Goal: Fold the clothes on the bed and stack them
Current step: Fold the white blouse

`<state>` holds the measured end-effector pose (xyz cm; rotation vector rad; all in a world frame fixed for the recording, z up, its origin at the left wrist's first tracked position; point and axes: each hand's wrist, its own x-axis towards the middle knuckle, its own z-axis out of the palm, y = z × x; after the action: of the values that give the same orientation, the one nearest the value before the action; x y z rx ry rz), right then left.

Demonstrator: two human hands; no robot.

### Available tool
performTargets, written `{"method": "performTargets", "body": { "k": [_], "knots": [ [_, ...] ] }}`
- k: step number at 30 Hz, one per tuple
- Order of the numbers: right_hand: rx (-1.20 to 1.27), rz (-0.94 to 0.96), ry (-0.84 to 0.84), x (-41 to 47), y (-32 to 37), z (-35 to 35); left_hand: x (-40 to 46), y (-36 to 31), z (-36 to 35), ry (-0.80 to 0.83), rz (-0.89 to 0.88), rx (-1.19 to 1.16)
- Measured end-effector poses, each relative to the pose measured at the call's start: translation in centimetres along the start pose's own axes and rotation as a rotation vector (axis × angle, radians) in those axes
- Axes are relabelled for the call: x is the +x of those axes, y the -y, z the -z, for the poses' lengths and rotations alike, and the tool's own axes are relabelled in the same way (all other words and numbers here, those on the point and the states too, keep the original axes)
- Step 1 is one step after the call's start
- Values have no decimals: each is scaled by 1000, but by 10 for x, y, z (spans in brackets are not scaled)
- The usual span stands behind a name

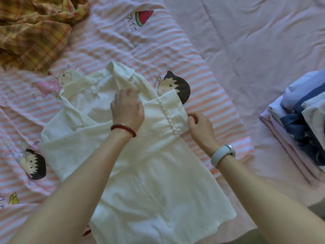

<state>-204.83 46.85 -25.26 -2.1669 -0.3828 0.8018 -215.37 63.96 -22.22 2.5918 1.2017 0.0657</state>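
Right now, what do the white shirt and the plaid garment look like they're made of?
White collared shirt: thin woven cloth, likely cotton or linen blend, matte, with soft creases; scalloped trim on the cuff. Yellow-brown plaid garment: light woven fabric with a crinkled texture, possibly cotton. Fibre can't be confirmed from the look.

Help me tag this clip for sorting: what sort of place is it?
Most likely a bedroom, at a bed: a striped cartoon-print sheet covers the surface, a white shirt is spread on it, and folded clothes are stacked at the right.

White shirt [149, 182] lies flat, sleeve folded across; folded stack [299, 124] right.
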Motion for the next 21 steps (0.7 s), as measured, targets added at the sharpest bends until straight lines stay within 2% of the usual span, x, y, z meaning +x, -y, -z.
{"method": "performTargets", "body": {
  "k": [2,3,5,8,11,14,16,18,19,21],
  "knots": [
    [75,-92,-143,-12,-12,-5,-23,-12,-10,-11,-204,-81],
    [128,-156,-171,-17,-15,-9,-35,-16,-14,8,-252,-137],
    [245,-239,-89,-26,-22,-16,-49,-20,-22,139,-183,-250],
    [360,-258,50,-37,-26,-27,-46,-16,-31,388,64,-363],
    [339,-100,114,-49,-23,-32,-36,-15,-27,438,210,-631],
    [47,293,296,-63,-26,-42,-24,-18,-19,460,340,-824],
    [-180,433,405,-71,-28,-47,-16,-23,-19,505,374,-782],
    [-323,501,418,-74,-31,-49,-10,-31,-22,540,390,-660],
    [-333,502,401,-74,-33,-49,-10,-36,-25,535,381,-567],
    [-195,416,376,-74,-37,-46,-14,-42,-30,482,312,-371]
  ]
}}
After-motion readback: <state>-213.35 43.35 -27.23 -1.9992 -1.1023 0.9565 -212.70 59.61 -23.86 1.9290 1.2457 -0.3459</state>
